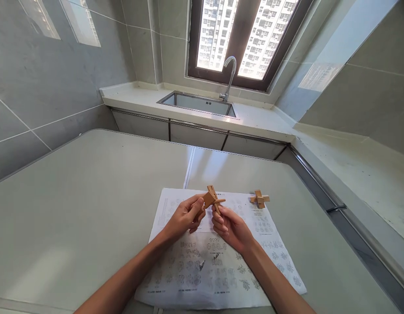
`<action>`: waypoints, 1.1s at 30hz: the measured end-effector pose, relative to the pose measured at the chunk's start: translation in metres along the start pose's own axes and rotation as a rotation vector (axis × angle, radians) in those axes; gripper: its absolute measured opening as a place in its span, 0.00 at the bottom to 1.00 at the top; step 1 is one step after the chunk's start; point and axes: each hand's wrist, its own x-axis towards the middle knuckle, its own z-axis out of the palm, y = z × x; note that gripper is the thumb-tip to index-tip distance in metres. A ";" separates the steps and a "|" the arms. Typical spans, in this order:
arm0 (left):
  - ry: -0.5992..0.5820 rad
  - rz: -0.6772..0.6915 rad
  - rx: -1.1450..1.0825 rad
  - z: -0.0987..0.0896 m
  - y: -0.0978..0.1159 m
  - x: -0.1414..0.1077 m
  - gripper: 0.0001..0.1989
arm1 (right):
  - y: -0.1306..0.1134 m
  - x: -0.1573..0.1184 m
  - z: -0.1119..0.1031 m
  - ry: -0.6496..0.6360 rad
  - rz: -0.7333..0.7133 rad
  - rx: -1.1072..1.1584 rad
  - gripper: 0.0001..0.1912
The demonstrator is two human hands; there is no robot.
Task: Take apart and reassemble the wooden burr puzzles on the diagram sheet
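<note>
My left hand (189, 213) is closed on a flat wooden puzzle piece (208, 199). My right hand (231, 226) pinches the lower end of a longer, notched wooden piece (211, 190). The pieces meet and cross between my fingertips, with a thin pointed end sticking out to the right. How they are joined is partly hidden by my fingers. Both hands are over a printed instruction sheet (218, 279) with rows of small line drawings. At the sheet's upper right edge lies an assembled cross-shaped wooden puzzle (260, 199), apart from my hands.
The sheet lies on a pale table (90, 209) with a seam running across it. Beyond are a counter (133, 98) with a steel sink (202, 102), a tap (231, 76) and a window (237, 35). Another counter (352, 170) runs along the right.
</note>
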 end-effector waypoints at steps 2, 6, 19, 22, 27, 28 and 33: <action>-0.020 0.001 0.014 0.001 0.000 -0.001 0.24 | 0.000 -0.001 0.001 -0.021 0.022 0.002 0.11; -0.037 -0.024 0.026 0.003 0.001 -0.003 0.27 | 0.000 -0.002 0.002 -0.067 0.067 -0.002 0.15; 0.053 0.036 0.159 0.005 -0.002 -0.004 0.29 | 0.001 -0.002 -0.003 -0.108 0.119 -0.005 0.17; 0.055 0.046 0.201 0.005 -0.005 -0.004 0.28 | 0.002 -0.002 -0.004 -0.115 0.126 -0.006 0.19; 0.108 0.063 0.218 0.008 -0.009 -0.003 0.26 | 0.003 -0.002 -0.004 -0.115 0.123 0.010 0.17; 0.115 0.067 0.220 0.008 -0.009 -0.003 0.25 | 0.003 -0.003 -0.004 -0.114 0.123 0.016 0.16; 0.169 0.108 0.250 0.010 -0.009 -0.002 0.22 | 0.003 -0.004 -0.002 -0.107 0.132 0.043 0.14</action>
